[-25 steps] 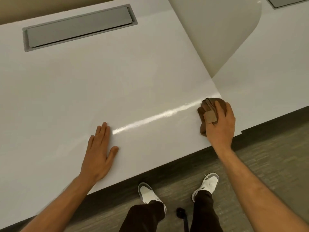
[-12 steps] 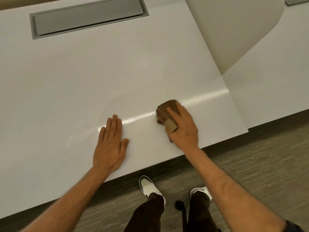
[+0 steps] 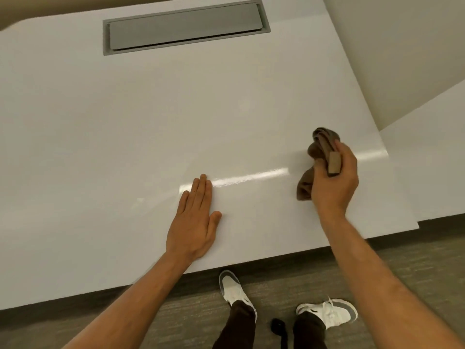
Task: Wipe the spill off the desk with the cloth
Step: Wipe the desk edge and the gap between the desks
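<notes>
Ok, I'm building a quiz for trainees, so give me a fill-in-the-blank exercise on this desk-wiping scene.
1. The brown cloth is gripped in the ____ hand.
2. The left hand lies ____ on the desk, palm down.
3. The grey hatch set into the desk is ____.
Missing words: right; flat; closed.

**Cloth bunched in right hand over white desk**

The left hand (image 3: 193, 220) lies flat, palm down, on the desk (image 3: 125, 134). The right hand (image 3: 334, 180) grips a crumpled brown cloth (image 3: 319, 147) near the desk's right edge. A grey hatch (image 3: 185, 26) sits at the back. 2 white shoes (image 3: 232, 288) stand on the floor below.
</notes>
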